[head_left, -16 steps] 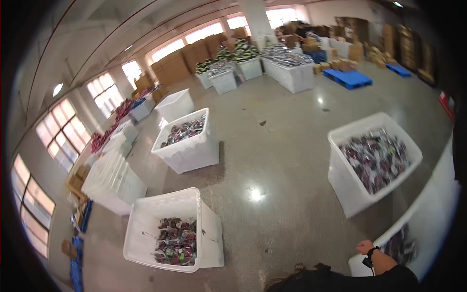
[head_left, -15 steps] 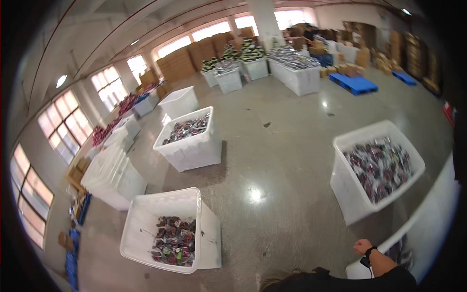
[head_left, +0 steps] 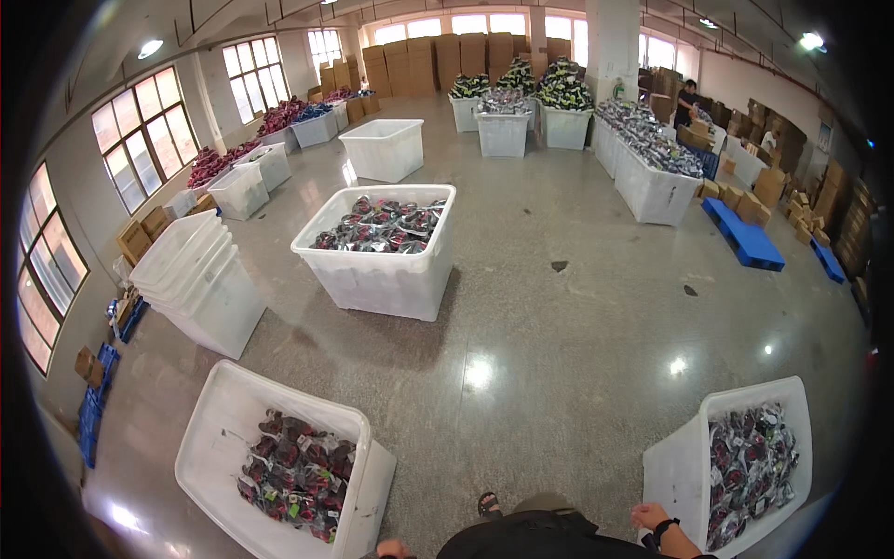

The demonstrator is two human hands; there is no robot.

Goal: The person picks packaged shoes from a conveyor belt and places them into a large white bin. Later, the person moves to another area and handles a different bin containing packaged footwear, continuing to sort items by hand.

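My right hand, with a black band on its wrist, hangs at the lower right beside a white bin. Its fingers are curled and nothing shows in them. Inside that bin lie many clear-bagged dark and red items, their kind too small to make out. Only a bit of my left hand shows at the lower edge, near another white bin; its fingers are mostly hidden. Similar bagged items lie in this second bin.
Ahead stands a third filled white bin, with nested white bins to its left. More white bins stand farther back. Blue pallets and cartons lie at the right. A person stands at the far right.
My view has turned and levelled. The right bin now appears lower in view, and the left bin lower and farther left. Part of my left hand has come into view; my right hand stays low.
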